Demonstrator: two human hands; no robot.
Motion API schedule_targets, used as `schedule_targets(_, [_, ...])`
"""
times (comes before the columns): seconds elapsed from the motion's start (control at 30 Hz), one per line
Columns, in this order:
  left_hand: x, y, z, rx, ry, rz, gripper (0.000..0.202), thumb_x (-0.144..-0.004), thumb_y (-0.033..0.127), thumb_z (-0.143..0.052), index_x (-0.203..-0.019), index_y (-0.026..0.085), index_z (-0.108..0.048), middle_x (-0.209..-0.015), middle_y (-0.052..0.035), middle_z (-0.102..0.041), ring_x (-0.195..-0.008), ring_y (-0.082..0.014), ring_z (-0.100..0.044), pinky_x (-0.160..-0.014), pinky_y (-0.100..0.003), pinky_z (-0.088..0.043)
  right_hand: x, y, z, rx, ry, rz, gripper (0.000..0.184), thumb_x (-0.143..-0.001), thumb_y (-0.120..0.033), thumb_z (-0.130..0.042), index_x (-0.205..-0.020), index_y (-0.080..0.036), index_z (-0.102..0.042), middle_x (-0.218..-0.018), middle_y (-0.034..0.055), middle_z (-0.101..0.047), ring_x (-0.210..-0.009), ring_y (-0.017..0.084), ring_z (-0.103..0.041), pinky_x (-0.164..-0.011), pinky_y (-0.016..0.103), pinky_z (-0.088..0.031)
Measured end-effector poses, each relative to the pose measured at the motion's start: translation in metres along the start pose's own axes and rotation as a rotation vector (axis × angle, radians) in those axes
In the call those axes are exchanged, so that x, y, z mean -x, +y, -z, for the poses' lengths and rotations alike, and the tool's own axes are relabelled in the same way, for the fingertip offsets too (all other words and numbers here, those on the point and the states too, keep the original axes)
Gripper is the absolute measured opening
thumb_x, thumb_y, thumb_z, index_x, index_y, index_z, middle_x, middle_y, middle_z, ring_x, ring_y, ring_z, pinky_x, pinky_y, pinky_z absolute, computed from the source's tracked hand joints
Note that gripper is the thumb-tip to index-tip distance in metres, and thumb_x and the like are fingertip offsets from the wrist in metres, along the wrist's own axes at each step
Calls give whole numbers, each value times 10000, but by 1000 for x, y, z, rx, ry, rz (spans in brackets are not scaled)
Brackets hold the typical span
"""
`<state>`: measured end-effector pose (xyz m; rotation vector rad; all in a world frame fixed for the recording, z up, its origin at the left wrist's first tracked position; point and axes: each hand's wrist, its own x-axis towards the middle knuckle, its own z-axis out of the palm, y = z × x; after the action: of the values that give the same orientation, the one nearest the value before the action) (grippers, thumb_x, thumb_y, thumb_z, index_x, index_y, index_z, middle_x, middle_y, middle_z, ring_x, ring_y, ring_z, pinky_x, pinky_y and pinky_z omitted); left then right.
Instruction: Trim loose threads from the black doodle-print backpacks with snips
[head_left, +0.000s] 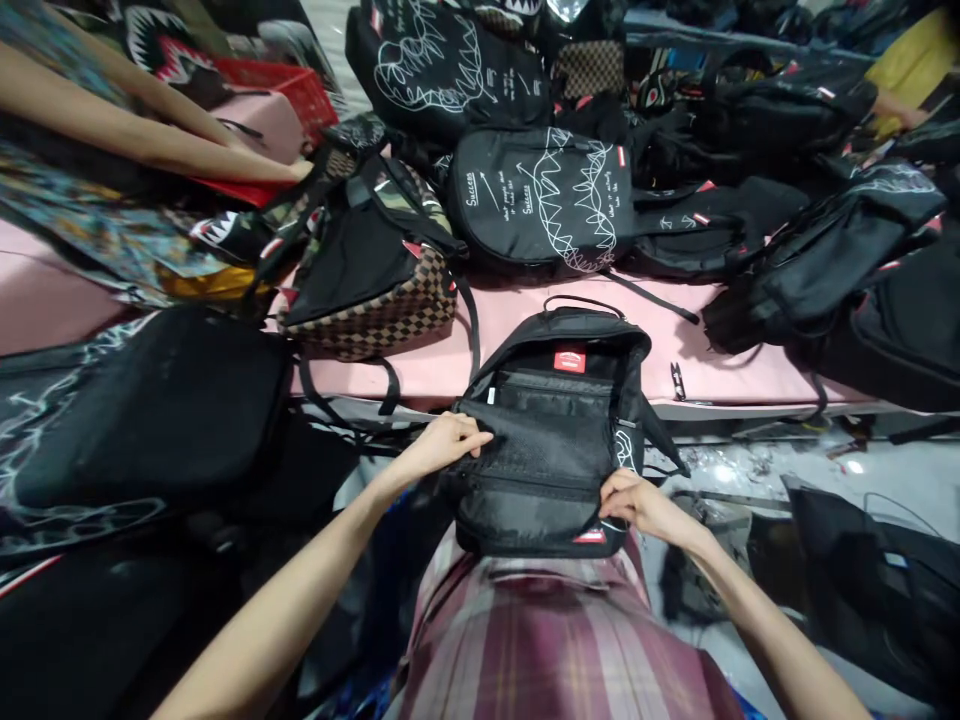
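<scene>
1. A black backpack (551, 455) lies unzipped in front of the person. Its far end is at the near edge of the pink tabletop (517, 325), and its near end is just above the person's plaid shirt (540, 640).
2. The left hand (446, 442) is on the backpack's left side. Its grip is pressed together on the rim of the inner panel, with the fingers curled over the fabric.
3. The right hand (637, 505) is at the backpack's near right corner. Its grip pinches the fabric just beside a small red tag (590, 537).
4. A red label (570, 361) shows on the far wall of the open compartment.
5. On the tabletop, left of and beyond the open one, lies a checkered backpack (375, 290). Farther off is a scribble-print backpack (544, 200) with white toothy drawings.
6. At the far left, another person's arm (150, 145) stretches across, its fingertips near a red basket (296, 90).
7. A large black bag (150, 400) lies at the near left, well apart from both hands.
</scene>
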<state>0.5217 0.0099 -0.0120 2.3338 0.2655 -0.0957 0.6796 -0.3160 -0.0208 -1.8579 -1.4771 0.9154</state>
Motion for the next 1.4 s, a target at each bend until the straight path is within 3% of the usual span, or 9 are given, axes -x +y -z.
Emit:
schedule_targets(0.23, [-24,22,10,-194,27,223,498,-824,544,-387,-560,192,-622,-594,-9,-626,-605,-157,-562,-617,-253,-358,-2,11,2,-25,-3,49,203,-866,-272,-514,-849,-213,-708,-899,51,-612,-892,167,-513,-811,305,-417])
schedule_targets(0.33, [-58,33,3,-213,148,102,443,-861,481,-344,-748,188,-657,-809,-36,-668,-775,-179,-583,-715,-261,-388,-4,9,2,-55,-42,63,215,-863,-302,-516,-835,-217,-712,-902,58,-616,-896,170,-513,-803,310,-421])
schedule_targets(0.47, [-108,43,-21,-212,-53,-57,337,-864,394,-383,-934,214,-659,-1003,-33,-656,-917,-184,-555,-831,-271,-375,0,22,23,-237,-59,73,231,-819,-379,-568,-812,-201,-715,-897,70,-635,-900,182,-547,-790,316,-445])
schedule_targets(0.57, [-117,48,-40,-222,-175,-108,275,-839,407,-447,-853,269,-685,-950,3,-665,-880,-177,-540,-808,-262,-374,6,61,61,-341,292,-98,258,-821,-397,-542,-893,-197,-689,-936,66,-647,-899,190,-575,-831,342,-446])
schedule_targets(0.7, [-100,57,-50,-180,-231,-199,341,-884,400,-373,-957,274,-681,-980,-10,-656,-887,-182,-516,-814,-270,-368,1,133,109,23,886,-626,359,-834,-376,-463,-1069,-147,-610,-1060,125,-611,-1003,251,-539,-915,410,-379])
schedule_targets(0.9, [-88,63,-52,-190,-247,-179,371,-899,372,-344,-1082,242,-639,-1115,-17,-636,-1042,-181,-531,-910,-266,-360,-37,187,120,254,890,-873,534,-756,-402,-567,-1199,-111,-502,-1194,216,-455,-1099,346,-446,-908,456,-340])
schedule_targets(1.1, [-89,53,-57,-134,-279,-154,388,-902,371,-323,-1104,236,-625,-1158,-2,-624,-1147,-176,-500,-963,-259,-351,-40,199,132,-63,962,-858,330,-713,-312,-597,-1000,-149,-615,-1052,158,-537,-1046,334,-493,-916,494,-316])
schedule_targets(1.23, [-89,50,-59,-113,-271,-116,386,-897,379,-332,-1103,237,-626,-1179,-5,-612,-1181,-191,-478,-989,-289,-346,-34,189,140,-248,1001,-786,298,-742,-383,-538,-851,-115,-609,-795,111,-601,-859,262,-585,-776,410,-450])
schedule_targets(1.4, [-88,48,-61,-175,-248,-108,396,-902,377,-325,-1141,225,-602,-1234,-15,-573,-1225,-202,-435,-1022,-315,-321,-15,141,124,-846,965,-417,433,-628,-389,-683,-1000,-207,-555,-838,29,-622,-745,165,-616,-689,326,-509])
